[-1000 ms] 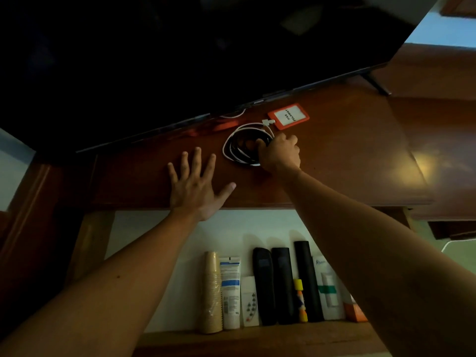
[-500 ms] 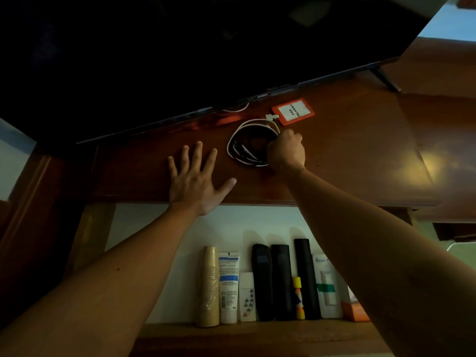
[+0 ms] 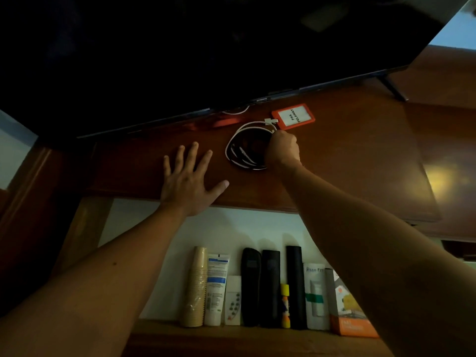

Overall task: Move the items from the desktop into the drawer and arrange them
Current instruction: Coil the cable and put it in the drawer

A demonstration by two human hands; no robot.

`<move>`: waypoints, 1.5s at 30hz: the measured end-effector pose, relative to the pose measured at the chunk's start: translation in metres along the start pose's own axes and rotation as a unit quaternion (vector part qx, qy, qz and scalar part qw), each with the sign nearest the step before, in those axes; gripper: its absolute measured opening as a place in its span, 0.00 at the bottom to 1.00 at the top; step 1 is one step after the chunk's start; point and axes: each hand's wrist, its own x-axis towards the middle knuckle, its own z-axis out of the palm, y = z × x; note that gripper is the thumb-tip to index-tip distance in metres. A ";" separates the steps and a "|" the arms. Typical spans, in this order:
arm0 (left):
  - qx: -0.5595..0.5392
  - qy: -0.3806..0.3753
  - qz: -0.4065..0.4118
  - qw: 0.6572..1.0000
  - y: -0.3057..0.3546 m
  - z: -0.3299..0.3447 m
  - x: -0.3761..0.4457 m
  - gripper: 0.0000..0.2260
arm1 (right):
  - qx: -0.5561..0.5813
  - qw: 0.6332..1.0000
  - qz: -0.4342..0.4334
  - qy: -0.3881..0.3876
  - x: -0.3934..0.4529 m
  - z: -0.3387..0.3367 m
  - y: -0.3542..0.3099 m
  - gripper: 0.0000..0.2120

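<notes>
Dimly: right hand [image 3: 282,150] grips coiled cable [image 3: 243,148] lying flat, apparently; left hand [image 3: 186,180] spread on desktop [image 3: 360,161]

Beyond the hands: one cable coil [image 3: 247,150], one badge [image 3: 293,116]. Below them: three black remotes [image 3: 270,287], one tube [image 3: 215,289], one cup stack [image 3: 196,284].

I see a glossy polished wood desktop [image 3: 360,161], smooth coated cables [image 3: 240,150], and a plastic-looking badge holder [image 3: 293,116].
</notes>
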 end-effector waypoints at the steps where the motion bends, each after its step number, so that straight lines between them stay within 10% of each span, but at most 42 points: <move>1: -0.002 0.002 0.001 1.000 0.000 0.000 0.000 0.41 | 0.003 1.000 0.000 -0.003 0.001 0.000 0.002 0.19; 31: -0.014 0.006 0.006 1.000 -0.002 -0.001 0.000 0.40 | -0.001 0.997 0.077 0.023 0.000 0.007 0.001 0.24; 45: -0.018 -0.060 0.021 0.998 -0.009 -0.004 0.004 0.40 | 0.301 0.938 0.164 0.050 -0.057 -0.002 0.009 0.18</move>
